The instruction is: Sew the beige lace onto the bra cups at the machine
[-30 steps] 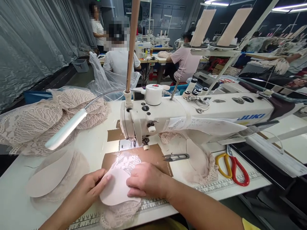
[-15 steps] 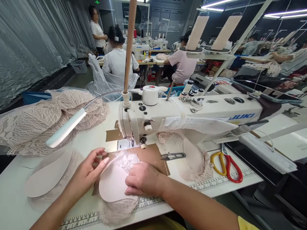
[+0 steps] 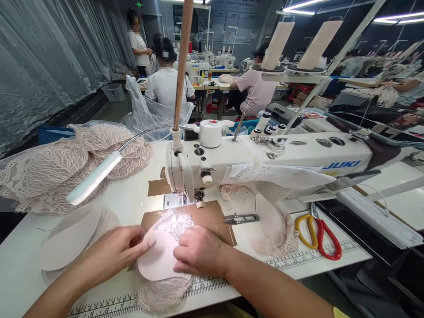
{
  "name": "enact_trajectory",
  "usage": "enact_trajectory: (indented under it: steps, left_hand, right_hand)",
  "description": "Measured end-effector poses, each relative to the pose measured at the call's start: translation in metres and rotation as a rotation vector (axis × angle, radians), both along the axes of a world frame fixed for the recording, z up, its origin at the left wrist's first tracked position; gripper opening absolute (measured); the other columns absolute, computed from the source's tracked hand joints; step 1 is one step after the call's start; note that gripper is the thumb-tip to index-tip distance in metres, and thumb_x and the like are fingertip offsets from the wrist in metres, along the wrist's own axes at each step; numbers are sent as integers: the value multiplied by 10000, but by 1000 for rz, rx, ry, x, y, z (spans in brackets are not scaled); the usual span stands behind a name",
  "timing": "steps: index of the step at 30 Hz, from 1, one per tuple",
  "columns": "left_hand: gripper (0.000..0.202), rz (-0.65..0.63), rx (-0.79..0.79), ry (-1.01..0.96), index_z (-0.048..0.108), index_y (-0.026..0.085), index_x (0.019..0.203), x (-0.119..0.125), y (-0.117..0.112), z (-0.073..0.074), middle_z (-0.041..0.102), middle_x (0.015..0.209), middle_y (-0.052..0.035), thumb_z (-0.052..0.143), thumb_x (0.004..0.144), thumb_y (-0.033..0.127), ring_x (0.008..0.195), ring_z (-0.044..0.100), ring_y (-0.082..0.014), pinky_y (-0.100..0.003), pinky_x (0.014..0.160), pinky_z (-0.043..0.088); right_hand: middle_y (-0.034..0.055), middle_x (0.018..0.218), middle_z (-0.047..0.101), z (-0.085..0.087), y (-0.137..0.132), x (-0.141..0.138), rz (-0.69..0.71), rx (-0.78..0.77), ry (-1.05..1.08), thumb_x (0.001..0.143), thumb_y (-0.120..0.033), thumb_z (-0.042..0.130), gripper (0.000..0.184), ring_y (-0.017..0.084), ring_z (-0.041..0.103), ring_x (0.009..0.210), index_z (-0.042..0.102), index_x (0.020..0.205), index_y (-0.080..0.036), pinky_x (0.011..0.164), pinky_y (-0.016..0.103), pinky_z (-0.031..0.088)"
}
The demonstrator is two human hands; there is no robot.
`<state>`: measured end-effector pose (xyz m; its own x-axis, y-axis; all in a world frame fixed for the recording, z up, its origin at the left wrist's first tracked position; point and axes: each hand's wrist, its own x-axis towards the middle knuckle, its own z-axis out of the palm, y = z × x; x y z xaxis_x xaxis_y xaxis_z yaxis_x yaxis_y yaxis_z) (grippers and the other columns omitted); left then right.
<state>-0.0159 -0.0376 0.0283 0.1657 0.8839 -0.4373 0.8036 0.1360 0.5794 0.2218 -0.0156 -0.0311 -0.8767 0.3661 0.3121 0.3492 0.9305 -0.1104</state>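
Pale pink cup pad (image 3: 157,263) lies on the white table (image 3: 109,282) in front of the JUKI sewing machine (image 3: 245,152), partly over a brown sheet (image 3: 212,216); beige lace (image 3: 165,293) shows past its near and far edges. Right hand (image 3: 203,251) is curled, fingers clamped on the pad's right edge. Left hand (image 3: 121,247) lays its thumb over the left edge; whether its fingers pinch from beneath, I cannot tell. Thread snips (image 3: 243,218) lie beyond the right wrist, scissors (image 3: 318,234) farther right.
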Motion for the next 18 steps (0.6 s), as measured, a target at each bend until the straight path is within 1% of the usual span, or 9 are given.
enact_trajectory:
  steps: [1, 2, 4, 6, 8, 10, 13, 16, 18]
  left_hand:
    - [376, 14, -102, -170, 622, 195, 704, -1, -8, -3, 609, 667, -10, 565, 799, 554, 617, 537, -191, -245, 529, 351]
    - [348, 54, -179, -363, 637, 189, 748, 1, -16, -8, 631, 728, -16, 578, 805, 527, 673, 552, -194, -241, 566, 379]
    - [334, 220, -281, -705, 654, 180, 920, 11, -26, -19, 660, 847, -41, 603, 809, 491, 779, 572, -209, -254, 658, 431]
    - [418, 428, -348, -928, 614, 171, 1093, 25, -32, -28, 671, 913, -70, 645, 793, 461, 815, 585, -214, -274, 703, 459]
    - [504, 571, -380, -1048, 559, 174, 1195, 39, -33, -32, 673, 960, -88, 684, 773, 420, 805, 599, -207, -279, 697, 477]
    - [545, 624, -387, -1105, 518, 187, 1248, 48, -32, -31, 668, 1011, -93, 693, 774, 392, 810, 611, -204, -280, 687, 488]
    - [548, 622, -363, -1094, 504, 207, 1270, 51, -28, -26, 666, 1043, -87, 667, 794, 424, 836, 624, -213, -282, 681, 498]
    - [544, 579, -270, -964, 507, 212, 1275, 44, -23, -22, 676, 1040, -71, 629, 814, 474, 832, 625, -206, -276, 700, 497]
    - [538, 524, -198, -868, 505, 213, 1278, 38, -19, -22, 674, 1061, -64, 600, 829, 494, 846, 622, -200, -266, 719, 492]
  right_hand:
    - [-13, 686, 560, 0, 0, 0, 6, -5, -1, 871, -508, 526, 355, 139, 451, 608, 540, 693, -201, 555, 287, 287]
    - [-13, 686, 562, 0, 0, -1, 11, -9, 0, 872, -503, 528, 352, 140, 451, 611, 538, 693, -200, 561, 287, 287]
    - [-11, 682, 565, 0, 1, -1, 24, -15, 17, 875, -483, 531, 338, 142, 450, 621, 536, 692, -199, 570, 287, 288]
    - [-9, 683, 571, 0, 0, -2, 37, -16, 36, 880, -455, 529, 322, 142, 449, 624, 532, 687, -197, 579, 288, 294]
    - [-7, 690, 581, 0, 0, -2, 41, -12, 44, 887, -439, 515, 320, 141, 455, 623, 529, 683, -194, 586, 290, 300]
    - [-4, 704, 592, 0, 0, -2, 33, -2, 37, 892, -436, 501, 319, 144, 468, 629, 531, 690, -191, 580, 293, 297]
    - [0, 722, 602, 1, 0, -2, 28, 3, 29, 896, -441, 499, 325, 149, 487, 654, 533, 696, -188, 572, 299, 296]
    - [-1, 715, 596, 1, 0, -1, 28, -8, 19, 901, -466, 496, 353, 148, 486, 655, 531, 686, -188, 587, 301, 313]
    - [0, 708, 588, 1, 0, -1, 24, -10, 6, 904, -480, 492, 363, 146, 476, 648, 531, 690, -191, 599, 297, 319]
